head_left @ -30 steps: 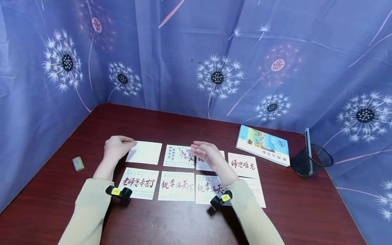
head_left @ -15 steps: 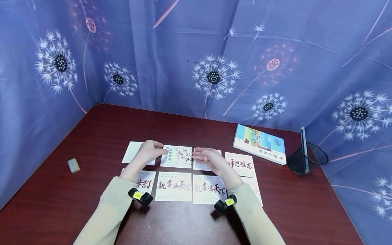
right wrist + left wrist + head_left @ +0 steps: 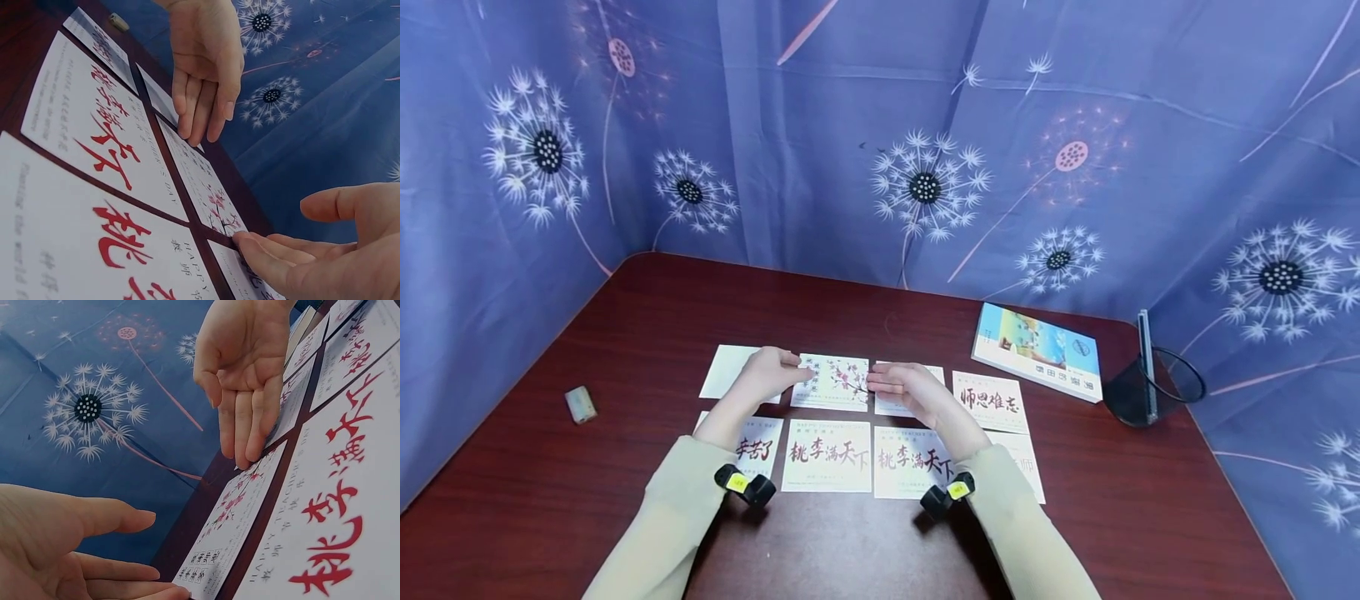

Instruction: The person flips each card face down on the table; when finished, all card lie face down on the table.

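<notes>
both arms in pale beige long sleeves [image 3: 647, 533]. each wrist carries a small black camera unit [image 3: 744, 486] bearing a yellow label. hands bare.

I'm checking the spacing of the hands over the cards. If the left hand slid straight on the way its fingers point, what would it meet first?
Probably the right hand. The left hand points its straight fingers across the blossom card, whose far edge the right fingertips touch. Depth is hard to judge.

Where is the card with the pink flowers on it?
In the head view, the white card with pink blossoms lies in the far row on the dark red wooden table, between the left hand and the right hand.
</notes>
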`<state>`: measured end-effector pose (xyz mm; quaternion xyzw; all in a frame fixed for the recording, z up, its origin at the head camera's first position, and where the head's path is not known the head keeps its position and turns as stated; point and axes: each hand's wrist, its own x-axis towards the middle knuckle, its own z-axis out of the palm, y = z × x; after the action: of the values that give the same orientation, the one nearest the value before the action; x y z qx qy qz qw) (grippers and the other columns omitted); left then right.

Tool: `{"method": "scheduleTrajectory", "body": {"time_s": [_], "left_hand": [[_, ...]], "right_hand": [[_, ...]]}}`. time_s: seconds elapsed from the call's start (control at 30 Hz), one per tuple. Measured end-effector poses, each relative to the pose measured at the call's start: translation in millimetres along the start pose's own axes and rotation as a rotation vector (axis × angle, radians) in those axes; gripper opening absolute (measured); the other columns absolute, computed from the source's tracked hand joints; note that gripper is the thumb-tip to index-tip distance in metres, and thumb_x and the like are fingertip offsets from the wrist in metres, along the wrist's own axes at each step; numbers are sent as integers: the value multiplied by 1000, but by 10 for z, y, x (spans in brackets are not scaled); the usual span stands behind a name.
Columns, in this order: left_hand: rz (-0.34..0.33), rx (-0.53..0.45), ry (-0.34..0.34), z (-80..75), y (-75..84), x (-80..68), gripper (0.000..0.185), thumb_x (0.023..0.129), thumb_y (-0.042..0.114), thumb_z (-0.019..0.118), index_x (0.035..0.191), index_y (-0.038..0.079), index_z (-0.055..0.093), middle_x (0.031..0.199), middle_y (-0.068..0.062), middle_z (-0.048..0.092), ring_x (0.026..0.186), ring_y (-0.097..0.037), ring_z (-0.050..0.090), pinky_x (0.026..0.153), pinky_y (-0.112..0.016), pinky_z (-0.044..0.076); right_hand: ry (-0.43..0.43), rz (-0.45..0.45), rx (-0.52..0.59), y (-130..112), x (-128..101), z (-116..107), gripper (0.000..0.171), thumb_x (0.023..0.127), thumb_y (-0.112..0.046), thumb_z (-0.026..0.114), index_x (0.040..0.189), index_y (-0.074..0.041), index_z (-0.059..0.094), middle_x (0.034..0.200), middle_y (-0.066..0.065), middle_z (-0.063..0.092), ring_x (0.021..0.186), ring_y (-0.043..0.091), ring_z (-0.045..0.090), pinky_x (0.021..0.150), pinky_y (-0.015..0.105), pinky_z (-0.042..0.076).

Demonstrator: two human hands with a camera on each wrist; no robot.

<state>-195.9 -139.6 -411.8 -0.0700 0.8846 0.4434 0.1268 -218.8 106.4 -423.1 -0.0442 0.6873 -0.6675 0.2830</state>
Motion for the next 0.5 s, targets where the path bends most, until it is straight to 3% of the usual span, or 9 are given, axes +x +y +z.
{"method": "scheduleTrajectory", "body": {"time_s": [0.1,0.33,0.5], "left_hand": [[-1,-2,-3,-4,-1,-4,53,90,28,67,131,-5,57,135,-22,57,115,-31,59,82,-36,52],[-1,-11,-2,-13,-17,-4,55,90,27,67,132,-6,56,140,-23,52,126,-35,52,96,-43,49],[-1,-19,-1,-16,-22,3,54,90,26,67,132,-6,56,140,-23,53,125,-34,53,95,-43,49]], "right_hand": [[15,8,9,4,24,8,47,100,-9,38,138,19,37,141,35,45,132,39,49,112,45,37],[36,11,30,7,44,19,45,100,-7,37,137,20,37,141,35,45,130,38,51,112,46,37],[54,15,47,-17,37,25,47,100,-6,39,140,18,35,142,33,45,127,33,55,111,45,38]]}}
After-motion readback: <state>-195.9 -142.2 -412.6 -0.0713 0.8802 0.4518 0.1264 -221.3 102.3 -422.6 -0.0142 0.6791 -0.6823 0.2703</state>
